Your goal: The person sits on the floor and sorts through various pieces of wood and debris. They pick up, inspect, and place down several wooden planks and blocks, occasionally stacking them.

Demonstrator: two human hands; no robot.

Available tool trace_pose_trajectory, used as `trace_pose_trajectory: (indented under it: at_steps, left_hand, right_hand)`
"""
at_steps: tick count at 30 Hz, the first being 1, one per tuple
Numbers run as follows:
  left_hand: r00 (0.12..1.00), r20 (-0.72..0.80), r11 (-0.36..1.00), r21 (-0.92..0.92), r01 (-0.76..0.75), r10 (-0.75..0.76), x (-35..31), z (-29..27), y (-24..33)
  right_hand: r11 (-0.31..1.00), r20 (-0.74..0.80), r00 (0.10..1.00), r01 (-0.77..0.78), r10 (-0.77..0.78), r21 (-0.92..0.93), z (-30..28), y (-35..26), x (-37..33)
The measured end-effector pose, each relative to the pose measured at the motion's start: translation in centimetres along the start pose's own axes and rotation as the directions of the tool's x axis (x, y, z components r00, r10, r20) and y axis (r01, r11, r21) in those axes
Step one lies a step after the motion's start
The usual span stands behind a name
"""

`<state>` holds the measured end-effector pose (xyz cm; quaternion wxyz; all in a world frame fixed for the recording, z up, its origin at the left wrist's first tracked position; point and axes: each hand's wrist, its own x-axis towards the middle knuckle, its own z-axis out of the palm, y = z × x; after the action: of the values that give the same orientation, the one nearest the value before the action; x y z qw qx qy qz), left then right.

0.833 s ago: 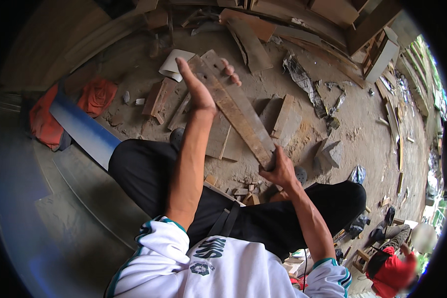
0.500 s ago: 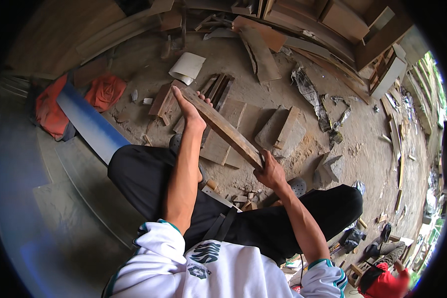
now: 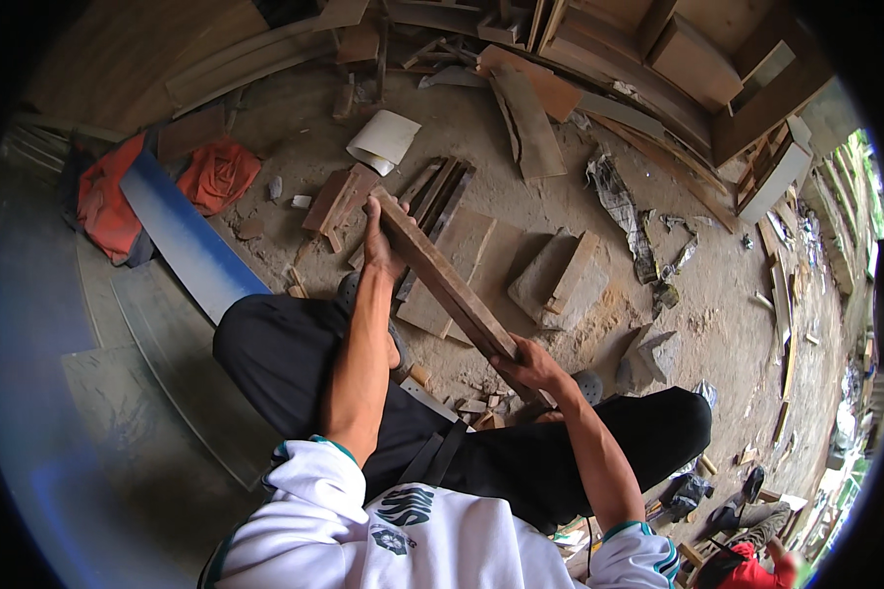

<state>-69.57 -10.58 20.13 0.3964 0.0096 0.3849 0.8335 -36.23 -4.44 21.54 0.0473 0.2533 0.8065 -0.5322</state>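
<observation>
A long, narrow wooden batten (image 3: 442, 278) slants across in front of my lap, held off the ground in both hands. My left hand (image 3: 379, 243) is closed round its far end, with the thumb along the side and most fingers hidden behind the wood. Nearer to me, my right hand (image 3: 532, 364) grips the batten over its top, and the near end sticks out past this hand toward my right leg. A lengthwise line, like a groove or seam, runs along the visible side. Below the batten, flat wooden boards (image 3: 440, 270) lie on the dirt floor.
Left of my knee lies a blue-and-white panel (image 3: 192, 240) against red cloth (image 3: 219, 175). A brown wooden block (image 3: 340, 201) and a white curled sheet (image 3: 383, 140) lie beyond. A stone slab (image 3: 568, 285) sits to the right. At lower right a person in red (image 3: 756, 567) is partly visible.
The batten has been turned, showing a different side, and its near end now reaches past my right hand. My left fingers have closed round the far end. The view has shifted slightly.
</observation>
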Motion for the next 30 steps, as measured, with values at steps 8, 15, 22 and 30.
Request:
trace_pose_trajectory:
  at_steps: [8, 15, 22, 30]
  left_hand:
    - [0.882, -0.429, 0.903, 0.430, 0.009, 0.196, 1.9, -2.7, -3.2]
    - [0.846, -0.520, 0.936, 0.342, 0.080, 0.117, 1.4, -1.7, -4.9]
    - [0.874, -0.347, 0.790, 0.610, -0.067, 0.341, 0.2, 4.5, -4.0]
    - [0.921, -0.197, 0.673, 0.734, -0.088, 0.336, 1.3, 8.4, -6.8]
  right_hand:
    - [0.888, -0.294, 0.918, -0.352, 0.266, -0.295, 0.5, 2.4, 0.6]
    - [0.840, -0.368, 0.818, -0.522, 0.443, -0.148, 1.3, 5.5, -1.1]
    - [0.557, -0.411, 0.642, -0.766, 0.647, -0.321, 0.1, 10.7, -7.5]
    - [0.455, -0.518, 0.528, -0.848, 0.673, -0.272, 1.2, 9.4, -10.6]
